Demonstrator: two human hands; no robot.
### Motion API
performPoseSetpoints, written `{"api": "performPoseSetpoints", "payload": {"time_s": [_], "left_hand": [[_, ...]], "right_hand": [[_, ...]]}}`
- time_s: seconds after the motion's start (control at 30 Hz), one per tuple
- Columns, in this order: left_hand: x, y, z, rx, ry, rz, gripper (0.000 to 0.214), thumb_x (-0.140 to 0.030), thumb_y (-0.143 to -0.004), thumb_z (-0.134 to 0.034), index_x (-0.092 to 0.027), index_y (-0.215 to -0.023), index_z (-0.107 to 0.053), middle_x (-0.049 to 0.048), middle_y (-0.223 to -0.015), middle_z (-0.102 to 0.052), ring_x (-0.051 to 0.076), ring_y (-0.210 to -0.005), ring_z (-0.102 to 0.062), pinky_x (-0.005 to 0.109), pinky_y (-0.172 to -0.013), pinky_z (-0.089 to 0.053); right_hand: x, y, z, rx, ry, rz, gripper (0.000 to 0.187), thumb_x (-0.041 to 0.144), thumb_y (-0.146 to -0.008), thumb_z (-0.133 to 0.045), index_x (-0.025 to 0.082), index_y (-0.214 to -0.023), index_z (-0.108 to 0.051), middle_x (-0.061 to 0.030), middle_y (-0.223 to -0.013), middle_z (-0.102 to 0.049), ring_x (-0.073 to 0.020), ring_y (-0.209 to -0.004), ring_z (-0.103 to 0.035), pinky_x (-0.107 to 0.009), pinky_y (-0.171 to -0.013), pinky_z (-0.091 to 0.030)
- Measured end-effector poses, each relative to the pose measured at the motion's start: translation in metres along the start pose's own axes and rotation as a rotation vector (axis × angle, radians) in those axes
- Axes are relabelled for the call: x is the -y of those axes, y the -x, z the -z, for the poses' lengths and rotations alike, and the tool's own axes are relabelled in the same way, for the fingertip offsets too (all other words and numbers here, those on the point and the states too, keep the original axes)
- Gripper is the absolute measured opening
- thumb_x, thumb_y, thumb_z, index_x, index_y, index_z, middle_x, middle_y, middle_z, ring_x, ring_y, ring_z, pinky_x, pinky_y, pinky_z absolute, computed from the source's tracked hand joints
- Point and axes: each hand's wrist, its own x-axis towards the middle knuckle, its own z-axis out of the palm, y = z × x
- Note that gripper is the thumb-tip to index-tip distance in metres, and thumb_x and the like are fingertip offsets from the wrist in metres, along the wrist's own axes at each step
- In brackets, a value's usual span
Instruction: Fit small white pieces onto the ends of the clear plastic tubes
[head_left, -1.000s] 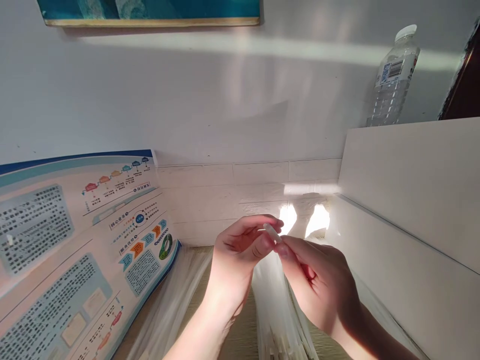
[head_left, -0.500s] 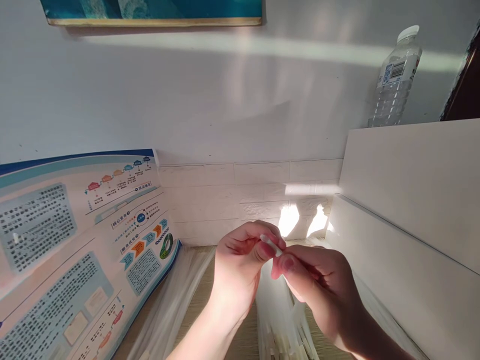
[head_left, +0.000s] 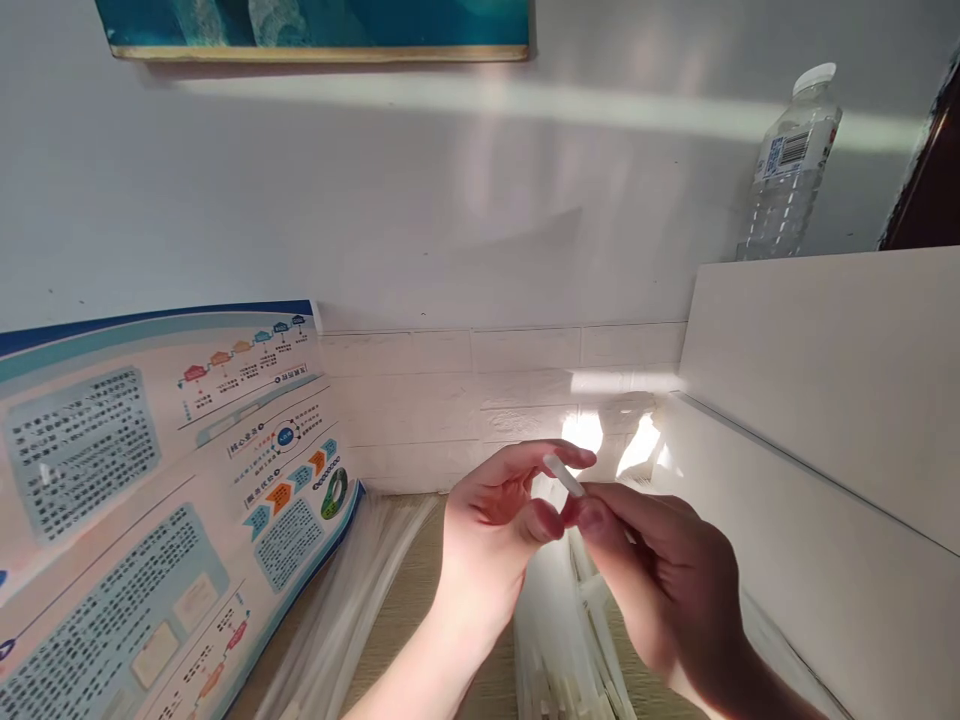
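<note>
A small white rod-shaped piece (head_left: 562, 474) sticks up and to the left from the fingertips of my right hand (head_left: 664, 565), pinched between thumb and index finger. My left hand (head_left: 491, 525) is just left of it, thumb and fingers spread apart around the piece's upper end. Whether a left finger touches the piece I cannot tell. Under both hands lies a bundle of long, translucent white plastic strips or tubes (head_left: 547, 625) on a wood-grain surface (head_left: 409, 600). A second translucent bundle (head_left: 345, 605) lies further left.
A printed poster sheet (head_left: 180, 480) leans along the left side. On the right stands a large white box or panel (head_left: 817, 370), with a clear plastic bottle (head_left: 791, 170) above it. Behind is a white brick-patterned wall (head_left: 420, 400); a framed picture (head_left: 322, 30) hangs above.
My left thumb and fingers have parted from the white piece, which now shows more of its length. My right hand has shifted slightly right and keeps its pinch.
</note>
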Motion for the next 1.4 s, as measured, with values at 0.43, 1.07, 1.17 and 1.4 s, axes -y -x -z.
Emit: {"api": "performPoseSetpoints", "payload": {"time_s": [0.43, 1.07, 1.17, 1.4], "left_hand": [[0.001, -0.003, 0.004, 0.051, 0.046, -0.082, 0.005, -0.027, -0.081, -0.082, -0.024, -0.079, -0.079, 0.004, -0.086, -0.074, 0.02, -0.087, -0.066, 0.03, -0.069, -0.054], [-0.003, -0.005, 0.003, 0.077, -0.04, -0.249, 0.005, -0.023, -0.084, -0.079, -0.023, -0.079, -0.078, 0.0042, -0.081, -0.074, 0.022, -0.084, -0.066, 0.038, -0.079, -0.056], [-0.003, -0.006, 0.003, 0.095, -0.036, -0.247, 0.006, -0.022, -0.085, -0.077, -0.023, -0.079, -0.078, 0.0043, -0.081, -0.074, 0.022, -0.084, -0.066, 0.039, -0.079, -0.055], [-0.002, -0.004, 0.005, 0.138, 0.004, -0.21, 0.008, -0.019, -0.086, -0.075, -0.024, -0.081, -0.078, 0.0041, -0.083, -0.074, 0.022, -0.085, -0.065, 0.039, -0.08, -0.053]], "right_hand": [[-0.004, -0.002, 0.003, 0.088, 0.055, 0.04, 0.034, 0.023, -0.099, -0.055, 0.018, -0.067, -0.042, 0.0053, -0.058, -0.025, -0.0066, -0.052, -0.024, -0.025, -0.046, -0.018], [-0.005, -0.008, 0.006, 0.327, -0.809, -0.547, 0.037, 0.045, -0.093, -0.064, 0.016, -0.069, -0.066, 0.0083, -0.043, -0.028, -0.0044, -0.039, -0.024, -0.022, -0.042, -0.016], [-0.007, -0.006, 0.006, 0.346, -0.863, -0.607, 0.036, 0.045, -0.094, -0.063, 0.017, -0.072, -0.065, 0.0078, -0.044, -0.03, -0.0048, -0.04, -0.025, -0.022, -0.042, -0.015], [-0.008, -0.001, 0.008, 0.399, -0.923, -0.631, 0.032, 0.042, -0.098, -0.056, 0.02, -0.074, -0.059, 0.0076, -0.047, -0.027, -0.0066, -0.041, -0.024, -0.023, -0.041, -0.013]]}}
